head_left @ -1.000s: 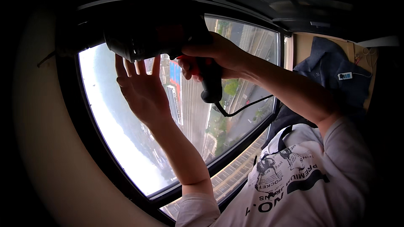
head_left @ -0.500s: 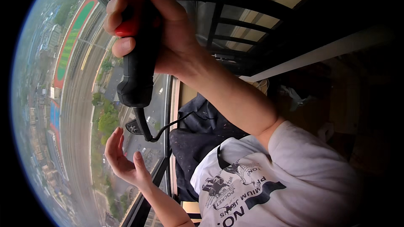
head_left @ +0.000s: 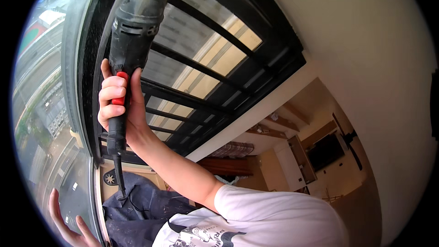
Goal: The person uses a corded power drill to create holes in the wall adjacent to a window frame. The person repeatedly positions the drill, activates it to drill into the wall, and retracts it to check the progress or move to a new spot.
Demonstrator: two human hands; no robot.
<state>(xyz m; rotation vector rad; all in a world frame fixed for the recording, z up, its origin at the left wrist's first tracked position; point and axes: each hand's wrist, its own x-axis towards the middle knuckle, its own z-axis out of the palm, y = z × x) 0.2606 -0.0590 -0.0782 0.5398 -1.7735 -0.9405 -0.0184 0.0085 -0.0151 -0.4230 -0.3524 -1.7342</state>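
Observation:
My right hand (head_left: 120, 98) is closed around the slim rear grip of a corded power tool (head_left: 137, 25), black and dusty, with vents on its body. A red switch (head_left: 120, 87) shows under my fingers, while my thumb lies along the other side. The tool points upward beside a black window frame, and its far end runs out of the picture. Its black cord (head_left: 120, 178) hangs down from the grip. My left hand (head_left: 71, 231), partly cut off at the lower left, holds nothing. Its fingers are apart in front of the window.
Window glass (head_left: 73, 169) is on the left, with roads and buildings far below. Black-barred panes (head_left: 196, 59) rise behind the tool, beside a pale wall (head_left: 356, 64). Dark cloth (head_left: 137, 201) lies below my right arm. Shelving and a dark screen (head_left: 325, 153) stand in the room.
The view has swung, showing more of the barred panes and the room. My right hand still grips the power tool, which shows more of its body. My left hand sits lower in the picture.

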